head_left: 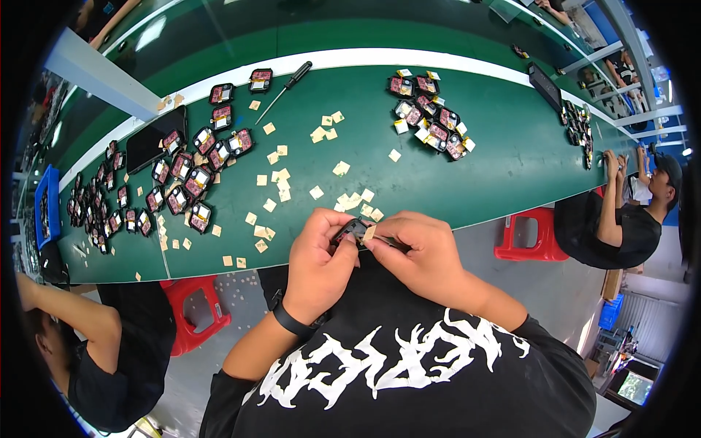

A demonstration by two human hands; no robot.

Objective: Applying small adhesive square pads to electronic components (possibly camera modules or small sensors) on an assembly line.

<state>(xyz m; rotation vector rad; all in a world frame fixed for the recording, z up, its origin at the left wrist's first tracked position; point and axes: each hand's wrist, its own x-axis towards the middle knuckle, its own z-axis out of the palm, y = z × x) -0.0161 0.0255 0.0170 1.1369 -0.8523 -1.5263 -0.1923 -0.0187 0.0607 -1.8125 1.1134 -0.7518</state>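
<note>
Just past the table's near edge, my left hand [320,255] is closed round a small black device housing [352,231], thumb pressed on its face. My right hand [421,250] pinches a small tan paper square [369,233] between thumb and fingertips, right against the housing's right side. Whether the square touches the housing cannot be made out. More tan squares [350,201] lie scattered on the green table beyond my hands. A cluster of open black housings with red boards and white parts [197,180] sits to the left, and another group [437,135] stands at the far right.
A black-handled screwdriver [285,91] lies near the far edge. Beside the left cluster is a dark flat tray [156,139]; a blue bin [48,206] stands at the left end. Red stools [529,233] and seated co-workers flank me on both sides.
</note>
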